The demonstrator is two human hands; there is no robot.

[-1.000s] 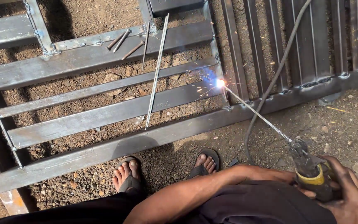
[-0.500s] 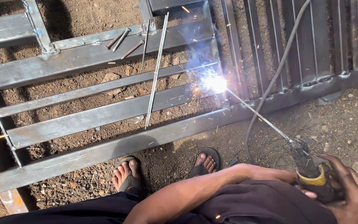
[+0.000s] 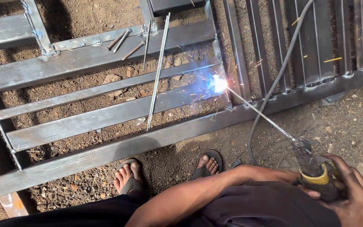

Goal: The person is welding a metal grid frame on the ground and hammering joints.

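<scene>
Fingers (image 3: pixel 349 185) grip electrode holder (image 3: pixel 316 174), rod (image 3: pixel 259 112) pointing up-left.

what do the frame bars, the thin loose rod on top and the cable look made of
Frame bars: bare grey steel by the look, dull, with rough weld beads at the joints. Thin loose rod: straight, pale grey, probably a coated metal welding rod. Cable: flexible grey sheath, likely rubber or plastic, matte.

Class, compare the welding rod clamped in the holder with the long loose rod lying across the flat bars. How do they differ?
The clamped welding rod slants up from the yellow-banded holder, sparking at its tip; the loose thin steel rod lies untouched across the grey flat bars. The loose rod looks longer. Both are thin, straight and metallic.
</scene>
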